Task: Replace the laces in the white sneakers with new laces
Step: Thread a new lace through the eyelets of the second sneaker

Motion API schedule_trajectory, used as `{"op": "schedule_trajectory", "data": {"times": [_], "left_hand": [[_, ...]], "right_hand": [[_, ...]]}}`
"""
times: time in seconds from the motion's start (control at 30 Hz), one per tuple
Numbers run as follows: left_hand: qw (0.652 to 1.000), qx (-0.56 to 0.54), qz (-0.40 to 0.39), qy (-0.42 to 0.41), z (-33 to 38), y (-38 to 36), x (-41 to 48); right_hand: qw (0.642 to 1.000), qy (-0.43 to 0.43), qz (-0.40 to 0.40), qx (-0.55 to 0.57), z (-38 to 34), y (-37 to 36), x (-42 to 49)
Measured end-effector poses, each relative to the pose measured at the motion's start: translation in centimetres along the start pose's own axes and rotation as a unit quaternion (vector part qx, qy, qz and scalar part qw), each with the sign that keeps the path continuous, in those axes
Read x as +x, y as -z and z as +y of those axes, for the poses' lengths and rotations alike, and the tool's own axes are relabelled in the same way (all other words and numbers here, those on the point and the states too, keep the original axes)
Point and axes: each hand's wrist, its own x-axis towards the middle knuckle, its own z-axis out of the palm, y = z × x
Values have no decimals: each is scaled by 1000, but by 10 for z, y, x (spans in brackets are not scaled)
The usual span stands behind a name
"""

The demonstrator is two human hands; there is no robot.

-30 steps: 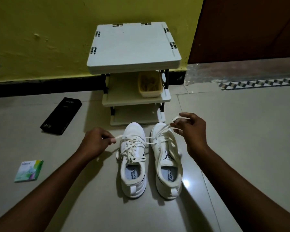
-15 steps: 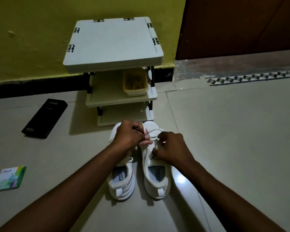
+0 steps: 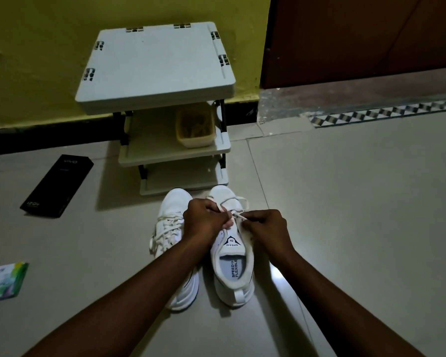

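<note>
**Laces [image 3: 238, 216] of the right sneaker [image 3: 233, 256] in hand at the tongue**

Both sneakers stand side by side on the floor [image 3: 345, 215], toes toward a shelf rack [image 3: 155, 68]; the left sneaker [image 3: 174, 215] sits laced. Over the right one, the left hand [image 3: 204, 221] curls its fingers around a lace strand and the right hand [image 3: 267, 228] pinches another. Tying or undoing, I cannot tell. The next move probably calls for an even pull on both ends

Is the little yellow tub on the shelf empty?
Not empty. The yellow tub sits open-topped on the middle shelf, with pale pieces showing inside. What they are, I cannot tell.
</note>
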Motion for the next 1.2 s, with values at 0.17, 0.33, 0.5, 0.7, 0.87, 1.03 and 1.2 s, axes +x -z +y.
{"op": "schedule_trajectory", "data": {"times": [0.17, 0.33, 0.5, 0.7, 0.87, 1.03, 1.2], "left_hand": [[998, -46, 28, 17, -1, -6, -3], [998, -17, 54, -11, -1, -11, -7], [996, 45, 32, -64, -5, -11, -6], [990, 96, 3, -106, -12, -10, -1], [990, 97, -6, -105, -9, -10, 1], [995, 53, 10, -87, -10, -12, 3], [988, 103, 13, -115, -11, -16, 1]], "right_hand": [[999, -14, -9, 43, 4, 1, 0], [998, -14, -12, 63, 5, 2, 0], [997, -16, -22, 73, 8, 2, 2], [997, -19, -20, 78, 11, 0, 5], [998, -5, -15, 63, 13, -2, 9], [999, -2, -27, 36, 15, -4, 16], [999, 13, -30, 13, 15, -5, 15]]}}
